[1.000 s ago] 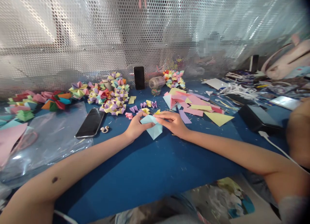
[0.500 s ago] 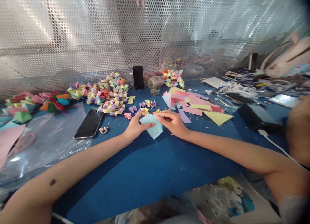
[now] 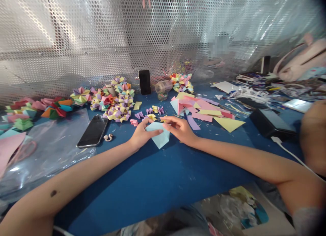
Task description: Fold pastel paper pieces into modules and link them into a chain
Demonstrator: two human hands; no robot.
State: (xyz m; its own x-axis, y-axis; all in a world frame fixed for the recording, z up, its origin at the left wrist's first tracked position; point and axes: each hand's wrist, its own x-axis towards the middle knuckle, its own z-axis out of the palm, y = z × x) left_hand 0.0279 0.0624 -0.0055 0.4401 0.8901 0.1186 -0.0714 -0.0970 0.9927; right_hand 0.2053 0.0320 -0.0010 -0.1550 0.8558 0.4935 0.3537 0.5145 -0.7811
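A light blue sheet of paper (image 3: pixel 160 138), partly folded, is held over the blue table with one corner pointing toward me. My left hand (image 3: pixel 142 133) pinches its left side, thumb lying across the front and fingers behind. At the upper right edge, my right hand (image 3: pixel 182 130) has its thumb and fingers closed on the paper. Just beyond my fingers lie small folded paper pieces (image 3: pixel 152 111) in purple, yellow and pink. The back of the blue sheet is hidden.
Folded paper clusters (image 3: pixel 118 103) spread at the left back. Loose coloured paper (image 3: pixel 201 110) lies to the right. A phone (image 3: pixel 93 131) and earbuds (image 3: pixel 108 137) lie left, another phone (image 3: pixel 145 82) stands behind. Farther right sit a black box (image 3: pixel 271 123) with a white cable and another person's arm (image 3: pixel 314 137).
The blue paper has moved slightly left and toward me, its lower corner swinging left. My right hand's fingers have shifted a little left along its top edge.
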